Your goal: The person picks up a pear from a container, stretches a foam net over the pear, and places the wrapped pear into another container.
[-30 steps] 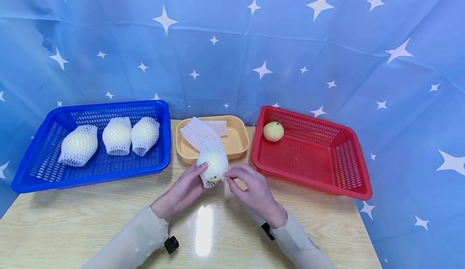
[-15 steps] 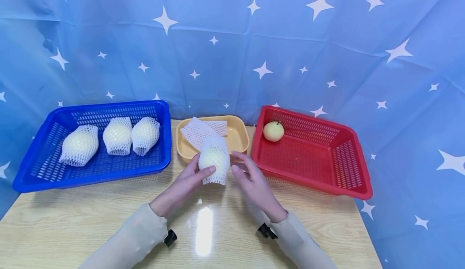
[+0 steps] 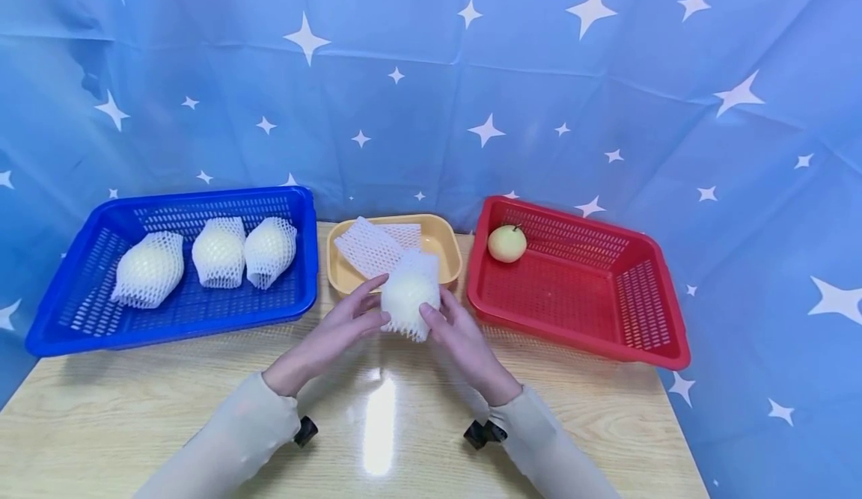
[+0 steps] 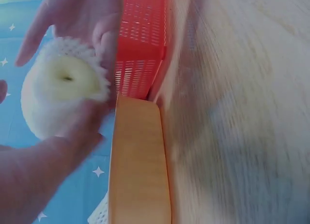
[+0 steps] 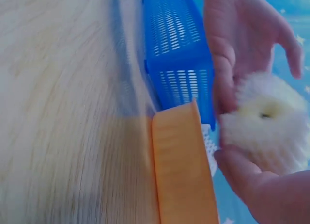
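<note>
In the head view, a pale yellow pear [image 3: 409, 297] in a white foam net sits between both hands above the table, in front of the small tray. My left hand [image 3: 337, 331] holds its left side, thumb tip at its near edge. My right hand [image 3: 465, 338] grips the right side, thumb across the front of the net. The wrist views show the pear's dimpled end [image 4: 68, 78] bare within the net's opening. Some fingers behind the fruit are hidden.
A yellow tray [image 3: 441, 256] holds loose foam nets [image 3: 370, 248]. At left, a blue basket [image 3: 195, 319] contains 3 netted pears [image 3: 218, 252]. The red basket [image 3: 559, 297] at right has one bare pear [image 3: 507, 244]. A starry blue cloth [image 3: 431, 95] hangs behind the table.
The netted pear has shifted right and turned, so its bare end no longer shows in the head view. My right hand drew away, then came back onto its right side.
</note>
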The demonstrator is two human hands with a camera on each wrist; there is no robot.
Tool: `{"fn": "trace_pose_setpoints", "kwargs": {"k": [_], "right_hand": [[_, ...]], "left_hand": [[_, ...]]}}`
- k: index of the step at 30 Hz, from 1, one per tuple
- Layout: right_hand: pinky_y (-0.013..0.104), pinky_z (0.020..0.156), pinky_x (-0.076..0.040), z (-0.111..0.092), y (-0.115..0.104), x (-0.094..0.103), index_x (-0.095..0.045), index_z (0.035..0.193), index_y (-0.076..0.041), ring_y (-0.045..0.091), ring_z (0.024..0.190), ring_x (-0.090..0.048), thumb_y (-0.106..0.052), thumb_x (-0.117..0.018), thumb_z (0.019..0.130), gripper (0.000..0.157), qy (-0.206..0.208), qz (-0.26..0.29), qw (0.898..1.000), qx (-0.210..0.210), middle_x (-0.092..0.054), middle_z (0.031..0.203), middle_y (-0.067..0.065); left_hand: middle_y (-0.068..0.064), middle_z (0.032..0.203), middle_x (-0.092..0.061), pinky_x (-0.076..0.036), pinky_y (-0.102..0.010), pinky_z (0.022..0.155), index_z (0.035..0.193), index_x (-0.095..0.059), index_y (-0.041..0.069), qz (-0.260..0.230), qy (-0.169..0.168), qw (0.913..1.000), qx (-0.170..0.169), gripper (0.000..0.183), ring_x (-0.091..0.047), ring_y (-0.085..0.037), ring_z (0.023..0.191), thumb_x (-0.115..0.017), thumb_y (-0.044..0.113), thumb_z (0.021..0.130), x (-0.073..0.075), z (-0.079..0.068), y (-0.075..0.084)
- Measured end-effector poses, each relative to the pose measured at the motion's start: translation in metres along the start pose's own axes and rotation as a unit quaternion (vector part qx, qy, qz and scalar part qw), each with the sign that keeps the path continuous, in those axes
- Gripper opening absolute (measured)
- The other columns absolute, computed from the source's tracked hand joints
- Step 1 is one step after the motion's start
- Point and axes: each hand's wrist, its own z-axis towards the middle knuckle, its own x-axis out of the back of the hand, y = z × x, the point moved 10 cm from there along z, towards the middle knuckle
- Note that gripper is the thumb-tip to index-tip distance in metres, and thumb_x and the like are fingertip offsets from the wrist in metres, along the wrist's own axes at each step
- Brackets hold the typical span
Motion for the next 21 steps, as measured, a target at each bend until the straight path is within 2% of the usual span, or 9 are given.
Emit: {"fn": "trace_pose_setpoints", "kwargs": {"k": [2, 6, 8, 10, 12, 13, 15, 18, 21], "right_hand": [[0.037, 0.108, -0.048, 0.001, -0.002, 0.001, -0.025, 0.160, -0.004, 0.025, 0.133, -0.051, -0.027, -0.052, 0.109, 0.062, 0.008, 0.051, 0.999, 0.009, -0.044, 0.152, 0.020], [0.031, 0.105, -0.050, 0.002, -0.004, 0.003, -0.025, 0.158, -0.003, 0.019, 0.128, -0.054, -0.022, -0.051, 0.108, 0.060, 0.020, 0.123, 0.992, 0.018, -0.048, 0.147, 0.017], [0.030, 0.105, -0.049, 0.002, -0.005, 0.003, -0.026, 0.158, -0.004, 0.017, 0.127, -0.055, -0.022, -0.050, 0.108, 0.058, 0.023, 0.141, 0.989, 0.022, -0.050, 0.145, 0.014], [0.031, 0.106, -0.048, 0.001, -0.006, 0.003, -0.027, 0.158, -0.005, 0.017, 0.127, -0.055, -0.024, -0.049, 0.109, 0.057, 0.024, 0.164, 0.986, 0.024, -0.051, 0.144, 0.012], [0.032, 0.109, -0.046, 0.002, -0.008, 0.002, -0.027, 0.159, -0.007, 0.018, 0.130, -0.054, -0.028, -0.047, 0.109, 0.057, 0.023, 0.196, 0.980, 0.027, -0.050, 0.145, 0.011], [0.032, 0.110, -0.045, 0.002, -0.008, 0.001, -0.028, 0.159, -0.008, 0.018, 0.131, -0.052, -0.030, -0.047, 0.110, 0.057, 0.022, 0.212, 0.977, 0.026, -0.049, 0.146, 0.010], [0.032, 0.111, -0.044, 0.002, -0.009, 0.000, -0.027, 0.160, -0.010, 0.019, 0.134, -0.050, -0.034, -0.045, 0.110, 0.058, 0.018, 0.235, 0.972, 0.023, -0.047, 0.148, 0.009], [0.032, 0.112, -0.043, 0.001, -0.010, -0.001, -0.027, 0.161, -0.012, 0.019, 0.136, -0.047, -0.038, -0.045, 0.110, 0.059, 0.011, 0.258, 0.966, 0.017, -0.044, 0.152, 0.008], [0.032, 0.113, -0.043, 0.000, -0.012, -0.004, -0.024, 0.162, -0.014, 0.020, 0.138, -0.045, -0.039, -0.044, 0.111, 0.060, -0.002, 0.270, 0.963, 0.017, -0.041, 0.154, 0.009]], "left_hand": [[-0.027, 0.158, -0.039, -0.041, -0.050, 0.114, 0.163, -0.020, 0.006, -0.018, -0.001, 0.9996, -0.019, 0.071, -0.049, -0.039, 0.138, -0.057, 0.014, 0.103, 0.000, -0.002, 0.005], [-0.026, 0.156, -0.041, -0.048, -0.042, 0.109, 0.158, -0.028, -0.001, -0.025, 0.005, 0.9966, -0.078, 0.069, -0.050, -0.042, 0.137, -0.060, -0.003, 0.097, -0.005, -0.006, 0.014], [-0.023, 0.155, -0.044, -0.050, -0.039, 0.107, 0.155, -0.033, 0.000, 0.000, 0.018, 0.9938, -0.110, 0.070, -0.051, -0.041, 0.135, -0.066, -0.006, 0.094, -0.007, -0.007, 0.018], [-0.017, 0.152, -0.046, -0.051, -0.038, 0.106, 0.152, -0.040, 0.003, 0.056, 0.042, 0.9863, -0.149, 0.071, -0.053, -0.038, 0.132, -0.074, -0.006, 0.089, -0.009, -0.008, 0.024], [-0.012, 0.148, -0.049, -0.053, -0.038, 0.102, 0.145, -0.047, 0.005, 0.127, 0.077, 0.9699, -0.193, 0.070, -0.056, -0.034, 0.128, -0.081, -0.003, 0.085, -0.010, -0.009, 0.031], [-0.011, 0.145, -0.050, -0.054, -0.039, 0.100, 0.142, -0.051, 0.006, 0.164, 0.098, 0.9579, -0.214, 0.068, -0.058, -0.031, 0.126, -0.084, -0.001, 0.082, -0.011, -0.010, 0.035], [-0.011, 0.139, -0.052, -0.056, -0.041, 0.096, 0.134, -0.056, 0.004, 0.221, 0.140, 0.9276, -0.266, 0.064, -0.060, -0.030, 0.120, -0.088, -0.001, 0.079, -0.012, -0.014, 0.043], [-0.015, 0.130, -0.054, -0.059, -0.041, 0.090, 0.123, -0.060, 0.001, 0.254, 0.180, 0.8907, -0.331, 0.056, -0.060, -0.030, 0.113, -0.089, -0.003, 0.076, -0.016, -0.019, 0.053], [-0.015, 0.123, -0.056, -0.060, -0.038, 0.088, 0.119, -0.063, 0.001, 0.258, 0.194, 0.8719, -0.368, 0.050, -0.062, -0.030, 0.107, -0.088, -0.006, 0.076, -0.019, -0.020, 0.058]]}}
